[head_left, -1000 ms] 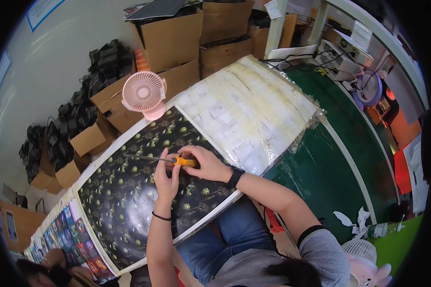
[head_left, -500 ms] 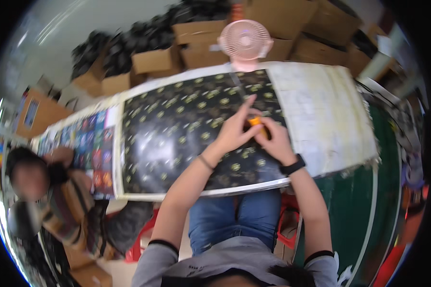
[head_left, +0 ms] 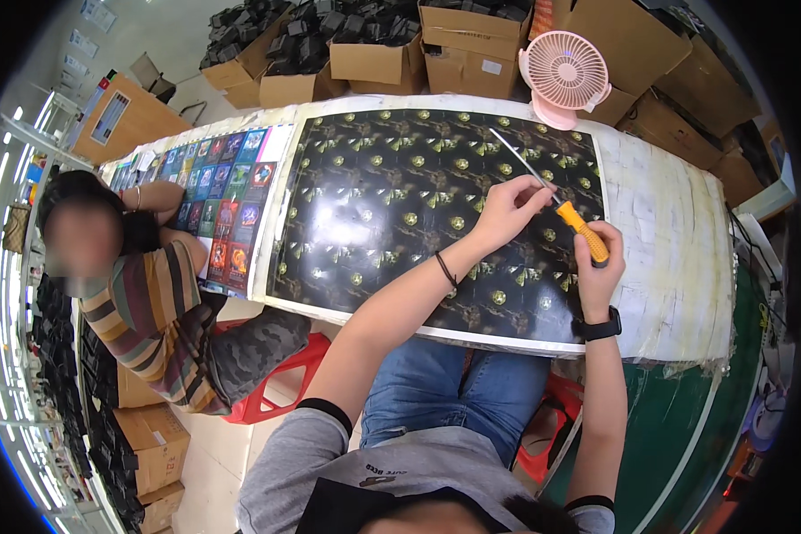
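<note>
Grips a yellow-handled tool (head_left: 570, 214) in the right hand (head_left: 602, 270), pinches its metal shaft (head_left: 518, 157) with the left hand (head_left: 509, 212), slanting over the dark patterned sheet (head_left: 400, 245)!

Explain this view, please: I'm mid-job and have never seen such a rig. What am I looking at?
No machine here, just a person working bare-handed. The view comes from a wide fisheye camera on their head, looking down, so straight edges bend. The right grip holds a hand tool by its yellow handle; the left grip is at its metal shaft. On the table lie a dark patterned sheet and, to its left, a sheet of colourful pictures. A pink fan stands at the far edge. Another person sits at left.
</note>
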